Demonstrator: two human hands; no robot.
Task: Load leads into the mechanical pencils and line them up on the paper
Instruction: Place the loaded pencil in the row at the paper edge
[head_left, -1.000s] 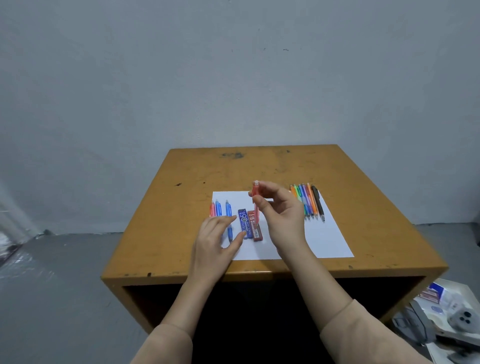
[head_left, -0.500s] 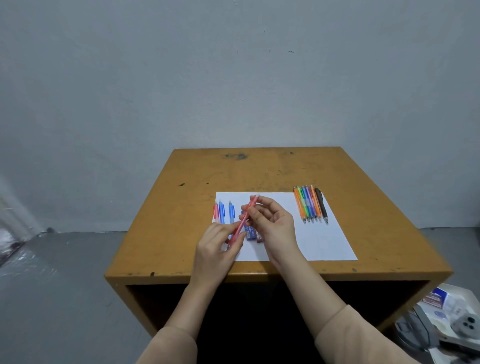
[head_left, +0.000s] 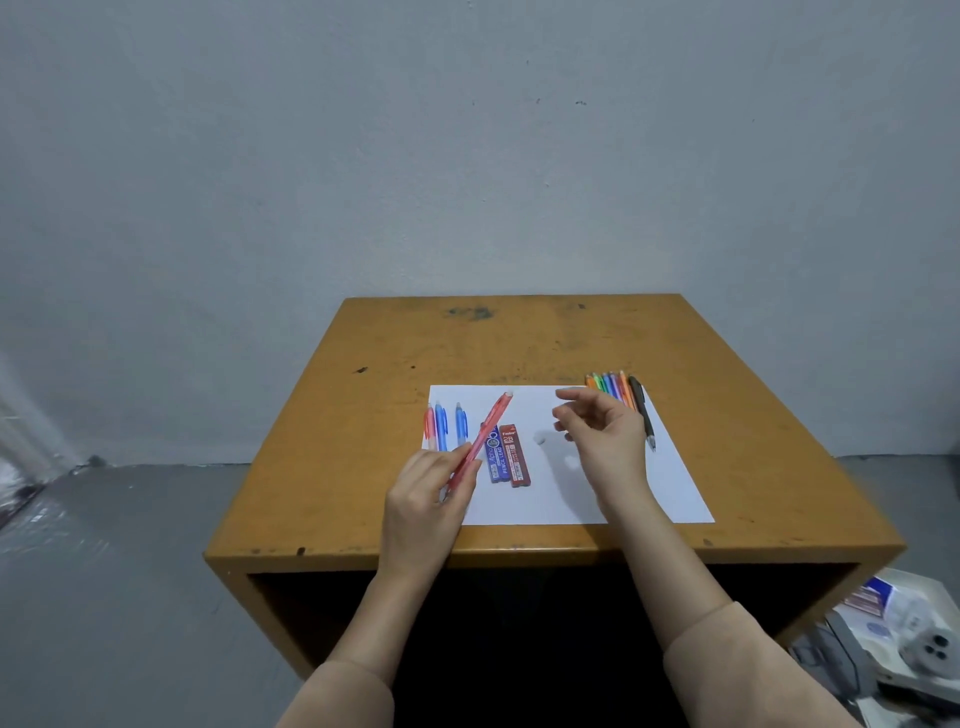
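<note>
Now only my left hand (head_left: 431, 493) pinches the red pencil (head_left: 480, 441), right hand (head_left: 602, 441) off and loosely open; I should lay it parallel beside the blue pencils (head_left: 441, 428).

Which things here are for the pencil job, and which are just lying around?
For the job: red pencil in the left hand, blue lead case, red lead case, lined-up pencils, pencil bunch, paper.
Lying about: boxes and tray on the floor.
</note>
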